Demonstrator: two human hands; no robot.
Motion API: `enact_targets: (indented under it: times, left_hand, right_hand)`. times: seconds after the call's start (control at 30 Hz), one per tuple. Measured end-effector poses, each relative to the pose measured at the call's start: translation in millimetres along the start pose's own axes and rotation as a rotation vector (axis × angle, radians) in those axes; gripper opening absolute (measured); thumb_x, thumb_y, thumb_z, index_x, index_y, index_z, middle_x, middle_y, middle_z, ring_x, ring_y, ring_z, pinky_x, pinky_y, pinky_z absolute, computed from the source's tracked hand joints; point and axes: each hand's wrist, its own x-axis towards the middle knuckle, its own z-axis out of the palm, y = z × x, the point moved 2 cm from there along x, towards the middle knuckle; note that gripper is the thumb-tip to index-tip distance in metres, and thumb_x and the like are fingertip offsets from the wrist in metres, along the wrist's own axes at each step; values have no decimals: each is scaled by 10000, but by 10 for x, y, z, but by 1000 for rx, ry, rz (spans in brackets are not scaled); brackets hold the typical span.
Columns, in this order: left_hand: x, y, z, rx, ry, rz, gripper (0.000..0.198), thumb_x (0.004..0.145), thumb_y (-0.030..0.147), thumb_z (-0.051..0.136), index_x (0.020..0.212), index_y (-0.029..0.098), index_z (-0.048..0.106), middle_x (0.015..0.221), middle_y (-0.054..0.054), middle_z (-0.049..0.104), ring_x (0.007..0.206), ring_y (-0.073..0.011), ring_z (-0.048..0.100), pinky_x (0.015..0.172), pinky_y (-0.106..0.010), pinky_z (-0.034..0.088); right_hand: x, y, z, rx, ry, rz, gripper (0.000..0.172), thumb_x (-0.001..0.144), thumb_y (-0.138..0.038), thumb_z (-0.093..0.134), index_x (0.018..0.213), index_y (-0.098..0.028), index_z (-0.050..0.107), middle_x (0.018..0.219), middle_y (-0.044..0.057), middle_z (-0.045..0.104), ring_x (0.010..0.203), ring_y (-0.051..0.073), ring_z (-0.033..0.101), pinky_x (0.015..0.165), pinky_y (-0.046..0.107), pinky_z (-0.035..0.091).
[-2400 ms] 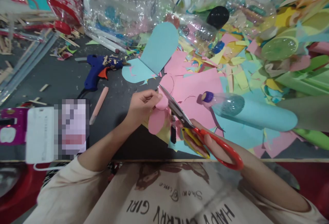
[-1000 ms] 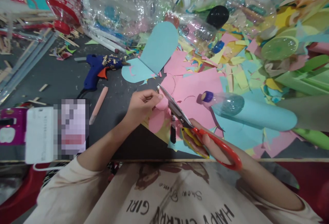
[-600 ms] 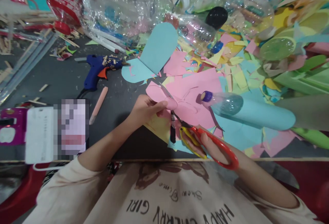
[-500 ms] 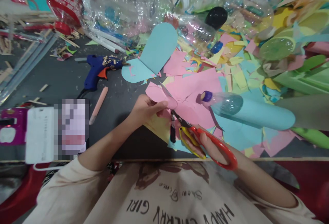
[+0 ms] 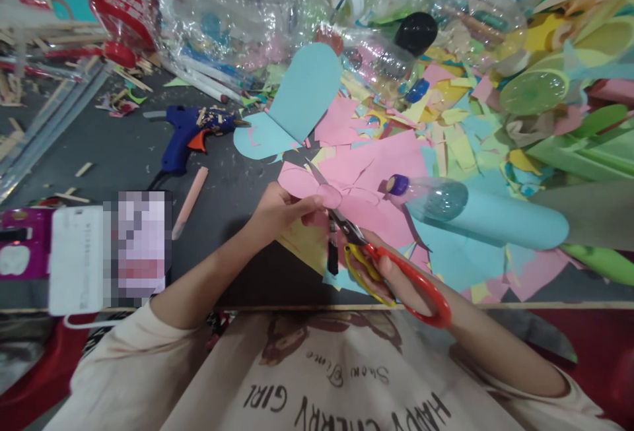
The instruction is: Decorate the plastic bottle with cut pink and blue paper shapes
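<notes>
Between the thumb and fingers of my left hand [image 5: 290, 210] is a piece of pink paper [image 5: 359, 210] with curved pencil lines on it. My right hand [image 5: 399, 282] is closed around the scissors [image 5: 416, 279], which have red and yellow handles. Their blades lie at the pink paper, close to my left fingertips, one blade tip showing above the sheet. Part of the lower blade is hidden by the paper. Just below the paper, a black strip [image 5: 333, 256] lies near the blades.
A blue glue gun [image 5: 178, 137] and a pink marker [image 5: 191, 202] lie to the left, near a phone [image 5: 142, 243]. Blue cut paper [image 5: 307, 91] rests ahead. On the right is a clear bottle with a purple cap [image 5: 397, 185] among paper scraps. Plastic bottles crowd the back.
The red handle has shifted slightly left and the scissors have closed a little on the pink paper. My left hand stays almost in place.
</notes>
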Motion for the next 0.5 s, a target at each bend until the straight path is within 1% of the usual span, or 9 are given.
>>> enact_targets:
  times: [0.1, 0.17, 0.33, 0.5]
  left_hand:
    - [3, 8, -5, -8, 14, -11, 360, 647, 434, 718, 500, 146, 559, 450, 17, 536, 440, -74, 476, 452, -200, 365]
    - [6, 2, -11, -17, 14, -16, 350, 637, 433, 720, 510, 148, 562, 451, 20, 533, 441, -76, 471, 451, -205, 365]
    - [11, -22, -36, 8, -1, -7, 365, 671, 418, 665, 457, 152, 538, 433, 10, 519, 441, -75, 455, 456, -210, 343]
    - [1, 13, -35, 12, -4, -25, 390, 656, 439, 690, 450, 146, 535, 444, 10, 519, 452, -76, 460, 472, -211, 356]
  right_hand:
    - [3, -13, 6, 58, -25, -21, 529, 888, -710, 343, 1063, -216, 422, 609, -86, 349, 452, 65, 254, 406, 237, 252]
    - [-3, -20, 2, 57, -21, -22, 502, 898, -692, 353, 1056, -222, 427, 602, -87, 342, 457, 67, 254, 405, 230, 242]
    - [-15, -42, -23, 1, 9, -45, 461, 901, -679, 369, 932, -222, 419, 602, -78, 355, 469, 73, 280, 417, 240, 246]
    - [-21, -42, -35, -6, 33, -54, 464, 888, -692, 379, 909, -229, 400, 599, -80, 341, 463, 74, 258, 407, 246, 230]
